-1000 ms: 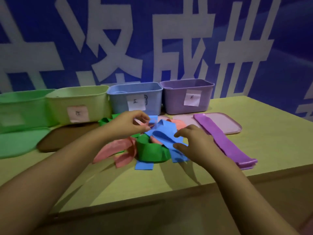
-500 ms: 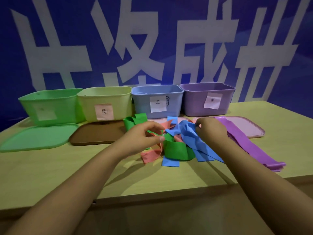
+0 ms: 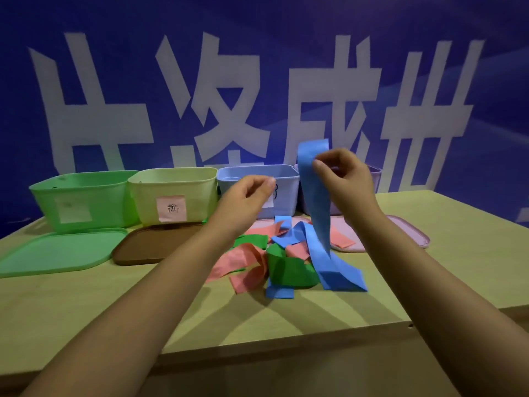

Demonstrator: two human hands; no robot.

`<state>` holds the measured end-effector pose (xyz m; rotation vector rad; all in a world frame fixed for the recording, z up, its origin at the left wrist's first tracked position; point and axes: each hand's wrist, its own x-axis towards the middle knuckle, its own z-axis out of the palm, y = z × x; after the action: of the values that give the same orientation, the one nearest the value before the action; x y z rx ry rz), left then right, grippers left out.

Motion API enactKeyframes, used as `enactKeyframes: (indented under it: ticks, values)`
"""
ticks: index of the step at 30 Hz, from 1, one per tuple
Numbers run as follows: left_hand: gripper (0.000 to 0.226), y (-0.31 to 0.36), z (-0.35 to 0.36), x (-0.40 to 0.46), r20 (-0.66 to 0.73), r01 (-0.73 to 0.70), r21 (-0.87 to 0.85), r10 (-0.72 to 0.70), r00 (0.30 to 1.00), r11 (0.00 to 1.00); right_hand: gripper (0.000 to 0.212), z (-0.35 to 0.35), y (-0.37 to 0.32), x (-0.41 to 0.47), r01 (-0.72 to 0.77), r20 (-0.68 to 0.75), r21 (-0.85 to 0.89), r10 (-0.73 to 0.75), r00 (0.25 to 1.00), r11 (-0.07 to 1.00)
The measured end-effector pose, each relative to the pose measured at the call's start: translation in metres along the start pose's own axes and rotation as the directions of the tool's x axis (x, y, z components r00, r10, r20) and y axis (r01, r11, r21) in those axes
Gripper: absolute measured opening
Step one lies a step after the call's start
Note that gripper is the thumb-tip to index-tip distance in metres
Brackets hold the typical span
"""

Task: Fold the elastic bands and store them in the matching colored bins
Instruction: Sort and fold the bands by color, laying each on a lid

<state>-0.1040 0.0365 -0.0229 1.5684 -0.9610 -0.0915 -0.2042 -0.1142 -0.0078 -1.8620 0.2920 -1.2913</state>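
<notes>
1. One broad wooden surface (image 3: 429,282) carries everything, with a blue wall of large white characters behind it.
2. Four bins stand in a row along the back: a green bin (image 3: 83,196), a pale yellow-green bin (image 3: 174,190) with a pink label, a blue bin (image 3: 283,184), and a purple bin (image 3: 375,173) mostly hidden behind the right hand. How much any of them holds cannot be told from this angle.
3. Three lids lie flat in front of them: a green lid (image 3: 57,253), a brown lid (image 3: 154,245) and a pink lid (image 3: 406,233).
4. Several bands sit tangled in a loose pile (image 3: 274,262) near the middle of the surface: pink, green and blue strips overlapping, none of them folded.
5. One blue band (image 3: 317,202) hangs from above, its upper end raised in front of the bins and its lower end trailing on the pile.
6. The right hand (image 3: 343,179) pinches that blue band near its top between thumb and fingertips.
7. The left hand (image 3: 246,199) hovers just left of the band with fingers loosely curled and thumb close to the forefinger; it appears to hold nothing.
8. Judged from this, the task is at an early stage: the blue band is singled out but not yet folded, and the pink, green and other blue strips all remain to be folded and binned by colour.
</notes>
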Motion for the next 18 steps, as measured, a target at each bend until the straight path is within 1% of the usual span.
enactKeyframes:
  ticks: [2,5,6,8,10,12,18]
  values:
    - [0.024,0.018,0.002,0.002,-0.011,-0.047,-0.043,0.046,0.999,0.998,0.011,-0.003,-0.016,0.001,0.064,0.009,0.012,-0.064,0.998,0.998]
    - [0.038,0.043,0.005,0.003,-0.006,-0.080,-0.130,0.080,0.997,0.988,0.017,-0.005,-0.041,-0.005,0.138,0.095,0.070,-0.144,0.985,0.988]
    - [0.038,0.049,0.006,0.001,-0.010,-0.093,-0.165,0.092,0.996,0.982,0.019,-0.006,-0.048,-0.008,0.165,0.135,0.101,-0.178,0.975,0.981]
    - [0.029,0.059,0.006,-0.002,-0.037,-0.135,-0.226,0.130,0.991,0.965,0.021,-0.008,-0.060,-0.014,0.198,0.202,0.155,-0.227,0.953,0.968]
    - [0.017,0.065,0.004,-0.005,-0.081,-0.167,-0.297,0.150,0.985,0.940,0.024,-0.009,-0.067,-0.020,0.195,0.241,0.193,-0.239,0.941,0.962]
    - [0.010,0.067,0.001,-0.006,-0.103,-0.177,-0.346,0.150,0.983,0.921,0.024,-0.008,-0.071,-0.026,0.173,0.274,0.225,-0.233,0.933,0.959]
    - [0.010,0.072,-0.005,-0.013,-0.118,-0.196,-0.374,0.164,0.979,0.906,0.023,0.002,-0.068,-0.041,0.090,0.277,0.331,-0.188,0.942,0.939]
